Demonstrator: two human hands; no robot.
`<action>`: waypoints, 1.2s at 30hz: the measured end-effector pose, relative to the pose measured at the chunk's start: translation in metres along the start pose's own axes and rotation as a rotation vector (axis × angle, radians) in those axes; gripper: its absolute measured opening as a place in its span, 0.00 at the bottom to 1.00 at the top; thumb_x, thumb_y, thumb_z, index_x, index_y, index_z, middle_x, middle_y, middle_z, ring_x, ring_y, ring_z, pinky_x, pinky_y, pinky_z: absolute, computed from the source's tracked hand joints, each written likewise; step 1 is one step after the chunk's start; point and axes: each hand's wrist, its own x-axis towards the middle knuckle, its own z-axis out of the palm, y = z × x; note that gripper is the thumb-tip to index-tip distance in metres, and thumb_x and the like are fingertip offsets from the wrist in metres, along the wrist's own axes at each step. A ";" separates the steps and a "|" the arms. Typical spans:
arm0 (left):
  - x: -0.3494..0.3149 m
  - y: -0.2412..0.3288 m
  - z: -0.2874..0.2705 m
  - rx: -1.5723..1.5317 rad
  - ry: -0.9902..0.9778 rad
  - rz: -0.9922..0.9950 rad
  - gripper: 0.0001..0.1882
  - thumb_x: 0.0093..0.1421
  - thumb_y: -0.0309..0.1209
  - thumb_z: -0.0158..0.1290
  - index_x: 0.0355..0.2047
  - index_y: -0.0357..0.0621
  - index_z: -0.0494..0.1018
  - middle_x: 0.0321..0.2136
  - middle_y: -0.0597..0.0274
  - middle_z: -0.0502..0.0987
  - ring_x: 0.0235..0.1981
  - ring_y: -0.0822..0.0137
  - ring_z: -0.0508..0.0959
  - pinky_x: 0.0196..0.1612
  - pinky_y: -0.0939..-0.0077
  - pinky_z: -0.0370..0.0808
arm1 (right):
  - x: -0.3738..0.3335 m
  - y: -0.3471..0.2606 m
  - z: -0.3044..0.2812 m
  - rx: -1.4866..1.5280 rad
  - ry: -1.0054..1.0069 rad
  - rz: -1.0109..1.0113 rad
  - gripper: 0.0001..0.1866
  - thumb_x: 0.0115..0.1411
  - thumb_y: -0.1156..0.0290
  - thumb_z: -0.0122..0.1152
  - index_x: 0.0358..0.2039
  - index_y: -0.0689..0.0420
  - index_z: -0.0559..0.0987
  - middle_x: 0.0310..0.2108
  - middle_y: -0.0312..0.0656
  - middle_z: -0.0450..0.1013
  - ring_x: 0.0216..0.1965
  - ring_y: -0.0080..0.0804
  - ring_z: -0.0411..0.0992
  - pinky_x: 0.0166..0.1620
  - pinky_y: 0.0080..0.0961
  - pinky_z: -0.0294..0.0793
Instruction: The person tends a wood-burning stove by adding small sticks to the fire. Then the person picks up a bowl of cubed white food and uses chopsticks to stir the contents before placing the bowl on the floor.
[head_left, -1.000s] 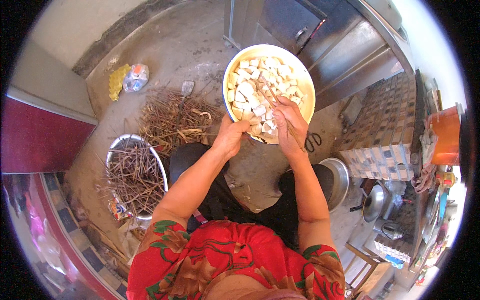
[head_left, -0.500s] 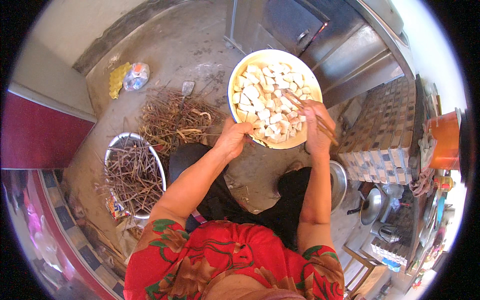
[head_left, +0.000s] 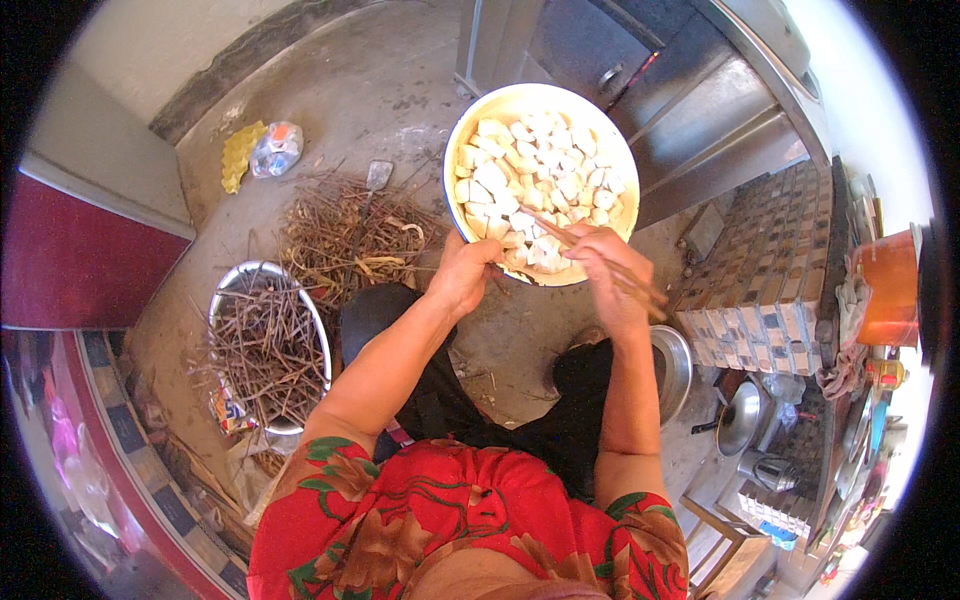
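Note:
A cream enamel basin (head_left: 628,205) with a blue rim is held up in front of me, full of pale, chunky cut pieces (head_left: 560,165) whose kind I cannot make out. My left hand (head_left: 468,272) grips the basin's near left rim, thumb inside and fingers hidden underneath. Over its near right side, my right hand (head_left: 612,275) is closed around a pair of brown wooden chopsticks (head_left: 635,287). Their tips reach in among the pieces near the basin's middle left.
On the left stands a white-rimmed tub (head_left: 325,345) of dry twigs, beside a heap of brushwood (head_left: 350,235) with a shovel (head_left: 378,178). A tiled brick stove (head_left: 750,270) is at right, a metal basin (head_left: 676,370) near it. Dark cabinets (head_left: 600,60) stand ahead.
The basin has shifted slightly left and away from me. My right hand has moved left and a little nearer, bringing the chopstick tips leftward through the pieces. My left hand keeps its grip.

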 end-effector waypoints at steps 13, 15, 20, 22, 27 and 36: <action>-0.004 0.001 -0.001 0.033 -0.099 -0.051 0.31 0.40 0.15 0.45 0.51 0.35 0.61 0.44 0.57 0.71 0.45 0.63 0.73 0.47 0.70 0.70 | 0.006 0.016 0.042 -0.363 -0.003 -0.331 0.09 0.45 0.80 0.62 0.29 0.61 0.74 0.36 0.50 0.71 0.35 0.43 0.70 0.38 0.28 0.70; -0.005 0.001 0.002 0.023 -0.097 -0.063 0.31 0.40 0.15 0.45 0.50 0.36 0.61 0.44 0.56 0.71 0.45 0.63 0.73 0.47 0.70 0.70 | 0.009 0.018 0.037 -0.343 0.061 -0.289 0.08 0.46 0.80 0.62 0.30 0.61 0.75 0.36 0.49 0.71 0.35 0.42 0.71 0.38 0.28 0.70; -0.001 -0.005 -0.002 0.021 -0.102 -0.066 0.32 0.39 0.16 0.46 0.50 0.35 0.61 0.44 0.55 0.72 0.44 0.62 0.73 0.45 0.68 0.71 | 0.006 0.019 0.023 -0.255 0.167 -0.066 0.06 0.49 0.78 0.60 0.30 0.59 0.76 0.37 0.50 0.71 0.38 0.41 0.71 0.39 0.27 0.70; -0.001 -0.006 -0.003 0.042 -0.083 -0.103 0.32 0.38 0.17 0.46 0.50 0.35 0.61 0.43 0.55 0.72 0.43 0.61 0.73 0.44 0.67 0.72 | 0.006 0.020 0.016 -0.188 0.201 -0.025 0.05 0.53 0.74 0.58 0.30 0.62 0.75 0.36 0.49 0.72 0.39 0.36 0.70 0.42 0.25 0.69; -0.003 -0.004 0.005 0.021 -0.003 -0.044 0.27 0.40 0.21 0.47 0.45 0.35 0.62 0.36 0.57 0.73 0.30 0.67 0.75 0.21 0.77 0.69 | 0.005 0.021 -0.005 -0.036 0.322 -0.033 0.14 0.60 0.66 0.50 0.28 0.67 0.73 0.36 0.50 0.70 0.40 0.37 0.70 0.44 0.31 0.70; -0.005 0.012 0.006 -0.081 0.064 0.043 0.26 0.40 0.18 0.45 0.45 0.34 0.62 0.37 0.55 0.73 0.33 0.64 0.75 0.26 0.72 0.75 | 0.004 0.011 -0.036 0.088 0.557 0.026 0.17 0.61 0.62 0.47 0.29 0.66 0.71 0.35 0.51 0.69 0.33 0.38 0.73 0.36 0.29 0.77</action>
